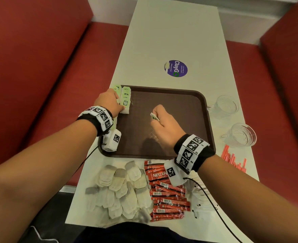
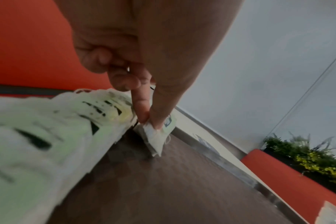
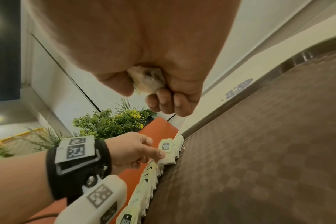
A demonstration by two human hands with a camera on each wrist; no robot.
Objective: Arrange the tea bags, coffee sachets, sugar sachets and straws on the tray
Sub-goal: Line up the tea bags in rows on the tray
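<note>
The left hand (image 1: 109, 102) pinches the last tea bag (image 1: 125, 104) of the row along the tray (image 1: 204, 102)'s left edge; the right hand (image 1: 162, 123), fist clamped on another tea bag (image 1: 154, 116), should lay it overlapping, tag up.

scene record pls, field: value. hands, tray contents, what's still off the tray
left hand: pinches the nearest tea bag of the second row
right hand: over the tray, curled round one tea bag
tray: brown, two tea bag rows at its left edge, rest bare
off tray, near edge: loose tea bags, coffee sachets
off tray, right: red straws, two glass cups
sugar sachets: cannot tell
</note>
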